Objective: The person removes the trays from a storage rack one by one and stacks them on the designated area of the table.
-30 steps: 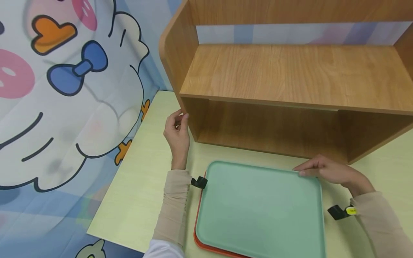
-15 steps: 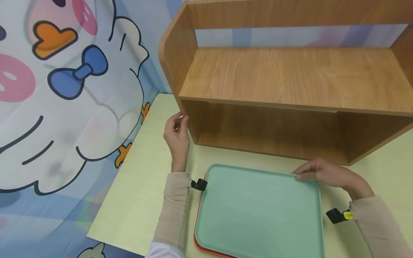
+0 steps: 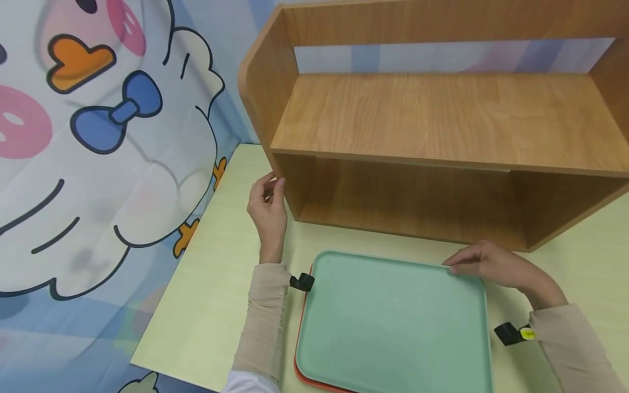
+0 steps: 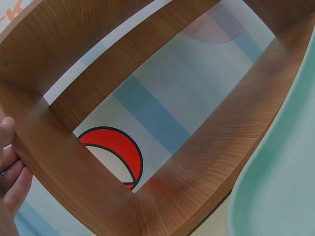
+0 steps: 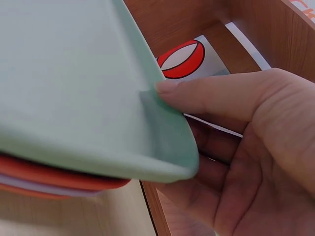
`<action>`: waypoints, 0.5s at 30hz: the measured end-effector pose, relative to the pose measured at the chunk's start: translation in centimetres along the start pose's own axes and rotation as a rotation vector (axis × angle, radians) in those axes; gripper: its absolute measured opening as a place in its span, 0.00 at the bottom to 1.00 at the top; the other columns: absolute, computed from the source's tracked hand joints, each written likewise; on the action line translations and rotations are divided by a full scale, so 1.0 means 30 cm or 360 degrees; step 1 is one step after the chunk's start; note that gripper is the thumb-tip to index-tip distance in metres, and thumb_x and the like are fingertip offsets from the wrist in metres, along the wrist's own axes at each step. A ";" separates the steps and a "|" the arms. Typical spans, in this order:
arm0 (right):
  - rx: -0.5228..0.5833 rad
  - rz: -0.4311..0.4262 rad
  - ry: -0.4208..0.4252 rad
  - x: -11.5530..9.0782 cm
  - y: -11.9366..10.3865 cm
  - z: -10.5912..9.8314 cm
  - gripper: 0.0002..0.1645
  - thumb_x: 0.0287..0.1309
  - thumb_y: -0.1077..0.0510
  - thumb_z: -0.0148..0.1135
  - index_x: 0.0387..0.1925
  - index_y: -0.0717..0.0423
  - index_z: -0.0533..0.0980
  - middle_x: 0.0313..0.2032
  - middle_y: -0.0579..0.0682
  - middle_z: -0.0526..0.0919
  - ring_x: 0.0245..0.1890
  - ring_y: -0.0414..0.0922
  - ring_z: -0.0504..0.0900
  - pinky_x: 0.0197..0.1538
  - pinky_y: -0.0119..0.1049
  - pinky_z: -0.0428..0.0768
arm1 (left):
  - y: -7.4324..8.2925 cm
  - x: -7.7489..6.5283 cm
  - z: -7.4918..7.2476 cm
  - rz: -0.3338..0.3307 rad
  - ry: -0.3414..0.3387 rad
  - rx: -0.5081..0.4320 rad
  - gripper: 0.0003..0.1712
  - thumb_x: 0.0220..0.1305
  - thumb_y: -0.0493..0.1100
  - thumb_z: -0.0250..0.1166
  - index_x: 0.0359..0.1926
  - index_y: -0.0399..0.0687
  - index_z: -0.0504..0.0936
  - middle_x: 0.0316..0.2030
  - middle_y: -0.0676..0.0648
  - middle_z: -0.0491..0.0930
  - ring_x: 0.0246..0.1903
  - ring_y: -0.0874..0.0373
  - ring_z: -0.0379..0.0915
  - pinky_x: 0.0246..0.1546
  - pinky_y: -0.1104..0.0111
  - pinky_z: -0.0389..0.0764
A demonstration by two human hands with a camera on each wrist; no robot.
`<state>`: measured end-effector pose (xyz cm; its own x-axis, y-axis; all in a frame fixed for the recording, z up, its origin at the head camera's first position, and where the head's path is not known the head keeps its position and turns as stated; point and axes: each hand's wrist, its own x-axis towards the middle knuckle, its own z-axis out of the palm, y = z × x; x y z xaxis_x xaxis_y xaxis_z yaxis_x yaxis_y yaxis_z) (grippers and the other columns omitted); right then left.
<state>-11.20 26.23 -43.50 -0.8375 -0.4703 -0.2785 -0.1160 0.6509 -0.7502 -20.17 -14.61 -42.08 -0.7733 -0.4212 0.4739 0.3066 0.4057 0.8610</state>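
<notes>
A light green tray [image 3: 393, 322] lies face up on top of a stack, with a red-orange tray [image 3: 319, 383] showing along its left side. My right hand [image 3: 506, 267] pinches the green tray's far edge near its right corner. In the right wrist view the thumb lies over the rim and the other fingers are below it. Farther left, my left hand [image 3: 269, 213] holds the front edge of the left side panel of a wooden shelf [image 3: 442, 117]. The left wrist view has its thumb at the panel's edge and the fingers curled on the outer side.
Directly behind the trays stands the two-level shelf, its lower compartment [image 3: 413, 202] facing me. Under the green tray, the stack [image 5: 74, 187] shows red-orange and pale layers. A cartoon-printed cloth [image 3: 123, 191] hangs along the left side of the pale table [image 3: 206, 305].
The scene sits slightly lower in the head view than a second ago. Both hands keep their holds on the tray and the shelf.
</notes>
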 end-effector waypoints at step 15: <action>-0.0013 -0.0184 0.0130 0.000 0.005 0.023 0.08 0.56 0.51 0.62 0.38 0.38 0.82 0.39 0.36 0.82 0.42 0.34 0.77 0.42 0.29 0.75 | 0.000 0.000 0.000 0.0026 0.0006 -0.0037 0.14 0.61 0.47 0.62 0.47 0.50 0.80 0.39 0.49 0.79 0.36 0.57 0.74 0.37 0.63 0.76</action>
<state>-10.85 25.91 -44.02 -0.8587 -0.4929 -0.1404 -0.2186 0.6001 -0.7695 -20.18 -14.61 -42.08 -0.7661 -0.4178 0.4885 0.3320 0.3936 0.8572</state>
